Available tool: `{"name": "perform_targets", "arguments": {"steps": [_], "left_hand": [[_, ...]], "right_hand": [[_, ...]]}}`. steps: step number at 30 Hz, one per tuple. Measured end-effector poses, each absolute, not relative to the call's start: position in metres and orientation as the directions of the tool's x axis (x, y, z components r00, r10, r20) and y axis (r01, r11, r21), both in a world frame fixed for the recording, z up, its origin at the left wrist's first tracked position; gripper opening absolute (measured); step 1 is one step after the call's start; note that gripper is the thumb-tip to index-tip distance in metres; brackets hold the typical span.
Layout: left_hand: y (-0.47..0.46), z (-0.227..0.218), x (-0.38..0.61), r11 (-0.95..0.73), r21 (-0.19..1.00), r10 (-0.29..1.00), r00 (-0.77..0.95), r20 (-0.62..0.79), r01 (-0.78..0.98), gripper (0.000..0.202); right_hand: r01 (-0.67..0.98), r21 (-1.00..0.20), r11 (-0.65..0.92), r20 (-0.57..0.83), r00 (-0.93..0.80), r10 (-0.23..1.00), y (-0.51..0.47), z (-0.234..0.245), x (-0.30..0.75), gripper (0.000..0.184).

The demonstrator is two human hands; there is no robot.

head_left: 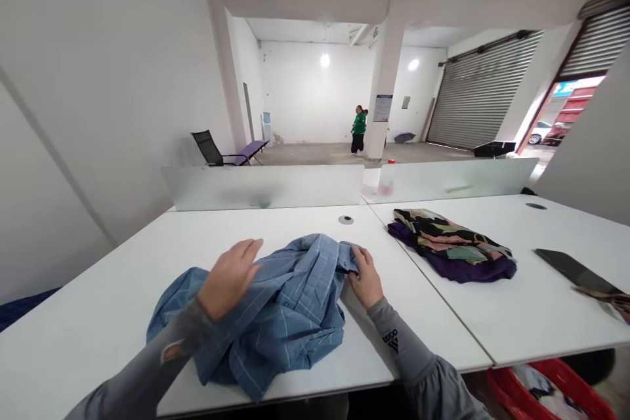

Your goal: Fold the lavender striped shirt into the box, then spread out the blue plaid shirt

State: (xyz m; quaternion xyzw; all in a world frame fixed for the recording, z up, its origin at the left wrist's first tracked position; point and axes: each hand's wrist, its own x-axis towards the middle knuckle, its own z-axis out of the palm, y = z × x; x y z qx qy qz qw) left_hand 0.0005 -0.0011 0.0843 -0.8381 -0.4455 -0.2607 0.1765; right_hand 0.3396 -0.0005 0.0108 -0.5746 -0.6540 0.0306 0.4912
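A crumpled blue checked shirt lies on the white table in front of me. My left hand hovers flat over the shirt's left middle, fingers stretched out and together. My right hand rests at the shirt's right edge, its fingers pinching the cloth near the collar. Both arms wear grey sleeves.
A folded stack of patterned and purple clothes lies on the adjoining table to the right. A dark phone lies further right. A red basket with clothes stands under the table. Frosted dividers line the far edge. A person in green stands far back.
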Motion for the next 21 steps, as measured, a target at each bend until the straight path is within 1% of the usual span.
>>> {"name": "perform_targets", "arguments": {"steps": [2,3,5,6,7,8,10,11,13,15,17,19,20,21], "left_hand": [[0.001,0.086,0.031,-0.625,-0.023,0.626,0.519,0.583,0.780,0.058],[0.001,0.087,0.045,-0.657,-0.003,0.624,0.546,0.560,0.754,0.064],[0.001,0.087,0.070,-0.706,0.017,0.622,0.608,0.494,0.708,0.075],[0.000,0.087,0.079,-0.726,0.012,0.615,0.642,0.458,0.687,0.078],[0.000,0.087,0.086,-0.744,0.000,0.605,0.673,0.425,0.668,0.076],[0.000,0.087,0.090,-0.754,-0.018,0.596,0.697,0.398,0.656,0.069],[-0.001,0.087,0.092,-0.746,-0.060,0.602,0.710,0.365,0.663,0.045],[-0.001,0.087,0.089,-0.723,-0.081,0.619,0.696,0.364,0.686,0.034],[-0.001,0.090,0.074,-0.650,-0.116,0.667,0.637,0.386,0.751,0.023],[-0.001,0.095,0.044,-0.567,-0.101,0.702,0.543,0.461,0.818,0.021],[-0.001,0.102,0.001,-0.482,-0.018,0.699,0.397,0.595,0.876,0.022],[-0.003,0.108,-0.052,-0.360,0.082,0.641,0.182,0.746,0.929,0.028],[-0.005,0.110,-0.079,-0.256,0.115,0.619,0.071,0.782,0.960,0.031],[-0.009,0.111,-0.104,-0.134,0.135,0.623,-0.023,0.782,0.982,0.034]], "right_hand": [[0.678,-0.589,0.440,0.660,0.090,0.746,-0.009,0.024,0.333,0.031],[0.650,-0.564,0.510,0.693,0.038,0.719,-0.016,0.032,0.327,0.025],[0.596,-0.493,0.634,0.754,-0.071,0.653,-0.035,0.048,0.315,0.019],[0.576,-0.456,0.678,0.776,-0.117,0.620,-0.044,0.055,0.309,0.017],[0.562,-0.419,0.714,0.791,-0.160,0.590,-0.052,0.061,0.304,0.016],[0.552,-0.384,0.740,0.802,-0.198,0.564,-0.058,0.065,0.301,0.015],[0.550,-0.335,0.765,0.816,-0.237,0.527,-0.065,0.068,0.299,0.014],[0.559,-0.325,0.763,0.823,-0.230,0.519,-0.066,0.067,0.301,0.014],[0.590,-0.340,0.732,0.843,-0.154,0.515,-0.063,0.064,0.310,0.014],[0.624,-0.385,0.680,0.865,-0.013,0.501,-0.059,0.063,0.322,0.012],[0.641,-0.430,0.636,0.877,0.129,0.463,-0.054,0.064,0.335,0.011],[0.631,-0.459,0.625,0.879,0.221,0.422,-0.051,0.069,0.346,0.010],[0.620,-0.464,0.633,0.880,0.242,0.408,-0.050,0.071,0.349,0.010],[0.607,-0.463,0.646,0.882,0.246,0.402,-0.050,0.073,0.350,0.010]]}}
